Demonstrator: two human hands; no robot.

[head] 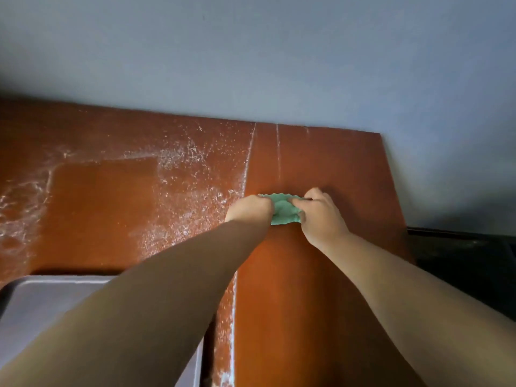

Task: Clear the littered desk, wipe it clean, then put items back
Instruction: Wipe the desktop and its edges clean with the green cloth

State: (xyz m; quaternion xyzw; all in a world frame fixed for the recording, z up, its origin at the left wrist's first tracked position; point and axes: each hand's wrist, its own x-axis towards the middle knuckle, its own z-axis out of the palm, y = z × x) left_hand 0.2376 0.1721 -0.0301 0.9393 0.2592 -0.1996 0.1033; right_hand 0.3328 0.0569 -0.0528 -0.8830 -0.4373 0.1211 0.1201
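A green cloth [282, 209] with a wavy edge lies bunched on the reddish-brown desk top [335, 169]. My left hand [250, 209] grips its left side and my right hand [321, 216] grips its right side, both pressing it onto the desk. White dust [184, 174] covers the desk left of the cloth, with a clean rectangular patch [103, 196] in it. The strip to the right of the cloth shows bare wood, bordered by a thin white dust line [247, 163].
A grey wall [251, 57] rises directly behind the desk. A grey tray-like surface [50, 308] sits at the lower left below the desk edge. A dark object [460, 261] stands beside the desk's right edge.
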